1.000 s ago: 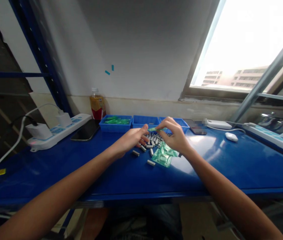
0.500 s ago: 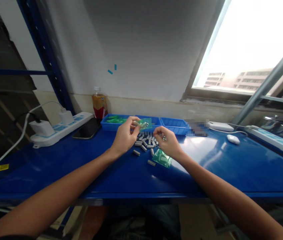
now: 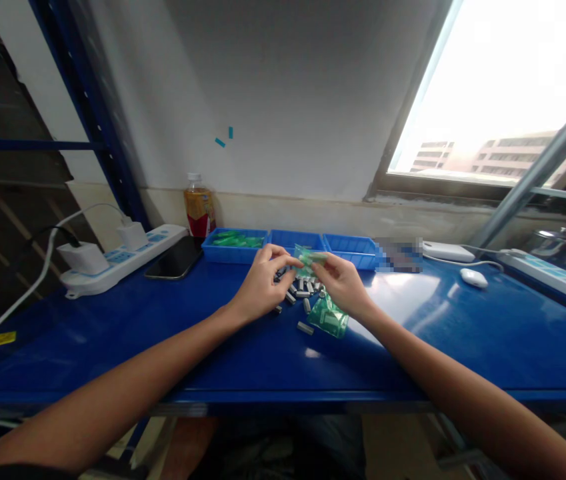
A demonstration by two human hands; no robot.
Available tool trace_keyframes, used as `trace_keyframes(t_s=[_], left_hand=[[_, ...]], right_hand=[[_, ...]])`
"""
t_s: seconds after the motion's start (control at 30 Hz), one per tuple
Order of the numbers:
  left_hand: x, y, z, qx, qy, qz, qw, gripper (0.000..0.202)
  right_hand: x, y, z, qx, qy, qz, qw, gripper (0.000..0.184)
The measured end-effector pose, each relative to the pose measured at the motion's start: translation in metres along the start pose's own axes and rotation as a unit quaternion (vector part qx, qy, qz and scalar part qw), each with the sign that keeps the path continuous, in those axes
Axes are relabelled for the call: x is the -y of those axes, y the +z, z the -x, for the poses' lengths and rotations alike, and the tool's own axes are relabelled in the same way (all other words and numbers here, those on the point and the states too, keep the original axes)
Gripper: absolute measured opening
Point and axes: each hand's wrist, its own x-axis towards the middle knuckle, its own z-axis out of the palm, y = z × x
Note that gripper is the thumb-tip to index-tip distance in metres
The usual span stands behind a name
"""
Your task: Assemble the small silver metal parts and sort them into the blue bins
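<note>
Right hand [image 3: 345,283] pinches a green bag [image 3: 305,256]; whether the curled left hand [image 3: 261,283] grips it, I can't say; a loose pinch could drop it

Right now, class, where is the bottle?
In the head view, the bottle stands left of centre near the wall, behind the black phone and the leftmost blue bin.

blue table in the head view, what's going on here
A person's right hand pinches a small green bag, with the left hand at its edge. Loose silvery pieces lie below on the blue table, beside more green plastic. Three blue bins stand behind; the leftmost holds green packets.
</note>
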Motion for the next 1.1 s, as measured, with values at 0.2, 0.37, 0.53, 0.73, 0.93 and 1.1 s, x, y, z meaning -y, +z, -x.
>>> trace_keyframes(t_s=[0.2,0.37,0.53,0.73,0.93,1.1], left_hand=[[-0.005,0.005,-0.004,0.08,-0.319,0.328,0.886,0.042],[0.005,0.009,0.001,0.026,-0.178,0.201,0.963,0.025],[0.007,0.007,0.005,-0.005,0.049,-0.045,0.998,0.02],[0.0,0.007,0.008,0.012,0.115,-0.102,0.988,0.019],[-0.005,0.007,0.003,-0.028,-0.113,0.061,0.991,0.031],[-0.002,0.004,-0.002,-0.025,-0.121,0.089,0.988,0.021]], right_hand=[[-0.003,0.0,0.004,-0.019,-0.225,0.195,0.954,0.037],[0.005,0.001,0.005,-0.05,-0.16,0.19,0.967,0.027],[0.011,0.003,0.003,-0.028,0.106,0.001,0.994,0.037],[0.01,0.008,0.0,-0.039,0.168,-0.136,0.976,0.031],[0.007,0.009,0.002,-0.057,0.067,-0.044,0.995,0.018],[0.009,0.006,0.005,-0.024,0.042,0.044,0.998,0.012]])
